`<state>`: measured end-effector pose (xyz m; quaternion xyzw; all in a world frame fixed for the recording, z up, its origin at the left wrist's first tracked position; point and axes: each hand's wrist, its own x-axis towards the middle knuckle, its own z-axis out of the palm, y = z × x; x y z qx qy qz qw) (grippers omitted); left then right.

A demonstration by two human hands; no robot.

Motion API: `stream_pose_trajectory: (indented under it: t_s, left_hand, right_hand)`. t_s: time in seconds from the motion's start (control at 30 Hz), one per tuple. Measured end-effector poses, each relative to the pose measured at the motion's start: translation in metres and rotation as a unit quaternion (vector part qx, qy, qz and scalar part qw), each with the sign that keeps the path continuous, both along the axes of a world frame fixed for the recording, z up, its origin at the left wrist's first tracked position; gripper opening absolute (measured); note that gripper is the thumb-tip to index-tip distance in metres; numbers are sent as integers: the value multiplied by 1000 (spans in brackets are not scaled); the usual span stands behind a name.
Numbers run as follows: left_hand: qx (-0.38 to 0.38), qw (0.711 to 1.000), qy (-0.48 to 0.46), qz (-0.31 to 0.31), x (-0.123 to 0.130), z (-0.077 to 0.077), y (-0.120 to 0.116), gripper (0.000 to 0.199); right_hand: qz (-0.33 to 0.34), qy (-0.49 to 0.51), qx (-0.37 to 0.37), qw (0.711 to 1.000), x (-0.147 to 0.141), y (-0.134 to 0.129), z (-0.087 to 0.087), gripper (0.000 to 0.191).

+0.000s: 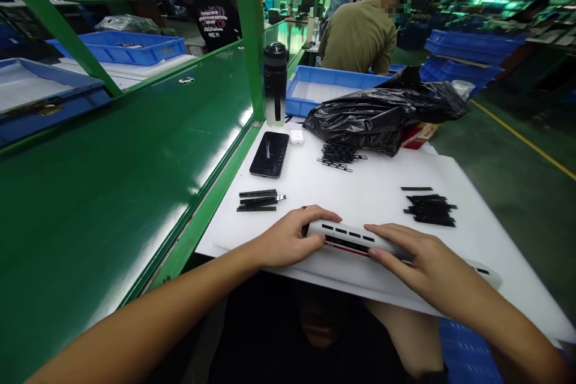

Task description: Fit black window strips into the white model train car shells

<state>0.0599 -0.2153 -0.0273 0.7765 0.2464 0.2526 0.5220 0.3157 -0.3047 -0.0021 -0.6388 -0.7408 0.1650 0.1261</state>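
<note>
A long white toy train body (346,233) with small dark windows, a black band and a red stripe lies over the near edge of the white table. My left hand (292,237) pinches its left end between thumb and fingers. Farther along, my right hand (411,249) closes on it from the right, thumb on the near side. Past my right wrist a rounded white end with a dark window (486,273) shows; my hand hides whether it joins the same body. Thin black strips (431,210) are heaped beyond my right hand. Several more dark strips (257,200) lie beyond the left.
Black window-like frames (339,156), a phone (270,155), a white earbud case (297,137) and a bottle (275,84) stand farther back. A black plastic bag (382,111) lies before a blue tray (294,89). A green partition (135,192) borders the left. Two people sit beyond.
</note>
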Motion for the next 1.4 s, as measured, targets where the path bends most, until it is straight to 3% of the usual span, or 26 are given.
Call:
stream_pose_trajectory:
  t_s: [0.37,0.73,0.93,1.07,1.3,1.4]
  left_hand:
    - [-73,997,27,14,1,0,8,40]
    - [-86,994,54,35,3,2,9,36]
    - [-79,995,54,41,3,-2,8,39]
    - [-23,996,59,63,6,-3,1,35]
    - [45,995,32,77,10,-5,-11,29]
    - [50,996,24,67,8,-6,-11,30]
  right_hand:
    - [-14,46,-116,992,-2,17,22,45]
    - [40,128,-214,968,1,40,27,36]
    - [4,80,-133,988,-2,31,20,34]
    - [-26,64,-54,996,-8,15,14,32]
    - [-43,-19,99,994,-30,-6,-4,46]
    - [-49,-32,122,991,-39,-4,-8,42]
